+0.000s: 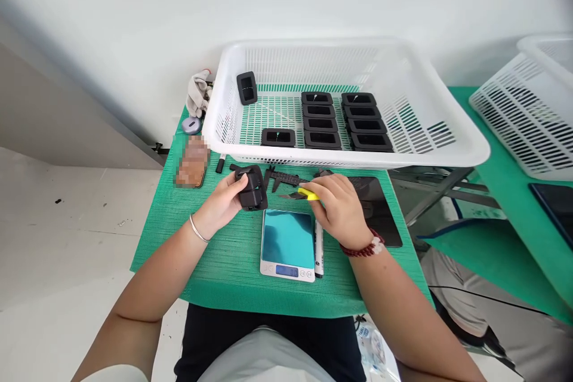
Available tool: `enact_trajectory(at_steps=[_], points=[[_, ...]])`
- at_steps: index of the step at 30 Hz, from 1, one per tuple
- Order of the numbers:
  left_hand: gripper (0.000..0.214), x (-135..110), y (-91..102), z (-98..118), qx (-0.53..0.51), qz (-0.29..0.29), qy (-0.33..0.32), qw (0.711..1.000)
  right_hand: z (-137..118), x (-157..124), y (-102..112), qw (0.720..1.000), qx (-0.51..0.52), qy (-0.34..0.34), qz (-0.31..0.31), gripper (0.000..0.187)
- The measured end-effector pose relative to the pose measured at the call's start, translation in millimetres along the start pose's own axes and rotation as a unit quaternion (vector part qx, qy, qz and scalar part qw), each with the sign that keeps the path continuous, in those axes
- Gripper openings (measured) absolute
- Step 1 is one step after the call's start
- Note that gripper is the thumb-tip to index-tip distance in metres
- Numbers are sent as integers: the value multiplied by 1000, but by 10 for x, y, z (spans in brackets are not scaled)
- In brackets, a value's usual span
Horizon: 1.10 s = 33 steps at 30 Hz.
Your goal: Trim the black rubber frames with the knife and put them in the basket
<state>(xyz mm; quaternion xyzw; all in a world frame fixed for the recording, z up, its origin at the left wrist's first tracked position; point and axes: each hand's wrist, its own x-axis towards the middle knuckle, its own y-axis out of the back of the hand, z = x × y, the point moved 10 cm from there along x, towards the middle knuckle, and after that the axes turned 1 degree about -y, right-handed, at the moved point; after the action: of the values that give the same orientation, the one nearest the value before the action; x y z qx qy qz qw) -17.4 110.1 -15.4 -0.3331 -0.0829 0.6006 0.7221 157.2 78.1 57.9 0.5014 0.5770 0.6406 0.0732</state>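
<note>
The fingers (pixel 240 182) of the left hand (pixel 221 200) are clamped on a black part (pixel 252 192), the thumb pressed over its left side. The part is held up above the worktop (pixel 215 262), just beyond the far left corner of a scale (pixel 289 242) and on the near side of a white basket (pixel 349 159). Its long axis runs roughly far to near, the near end leaning a little right. It looks dark and plain, with two raised, boxy blocks split by a groove and a flat rim showing along the right.

Right of it lies the relation that I judge matters most: a short gap, then the blade (pixel 290 195) of a yellow-handled knife (pixel 310 193), pointing left towards the part, not touching it. A caliper (pixel 286 178) lies on the far side of that gap. Farther right, the right hand (pixel 344 209) has its fingers closed on the knife handle. The left hand is the nearer one to the part, being already on it.
</note>
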Motion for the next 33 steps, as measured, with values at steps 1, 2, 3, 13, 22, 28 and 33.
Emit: enact_trajectory(at_steps=[1,2,3,13,22,28,33], points=[[27,-4,-2,-3,-5,2,-1,1000,-28,-1,-10,1000,0,6,-6,20],[26,-8,-6,-9,-10,3,2,1000,-60,-5,-21,1000,-2,15,-11,18],[25,-14,-12,-17,-14,4,7,1000,-91,-12,-29,1000,-7,24,-14,19],[26,-71,-140,-107,13,-46,52,997,-26,-64,-6,996,-88,-1,29,26],[29,-72,-138,-56,8,-54,38,998,-160,-67,-1,997,-45,51,24,28],[33,-107,-223,-177,25,-86,91,992,36,-79,132,990,-115,-26,84,26],[28,-72,-162,-133,22,-65,67,995,-138,-74,82,996,-37,61,50,29]])
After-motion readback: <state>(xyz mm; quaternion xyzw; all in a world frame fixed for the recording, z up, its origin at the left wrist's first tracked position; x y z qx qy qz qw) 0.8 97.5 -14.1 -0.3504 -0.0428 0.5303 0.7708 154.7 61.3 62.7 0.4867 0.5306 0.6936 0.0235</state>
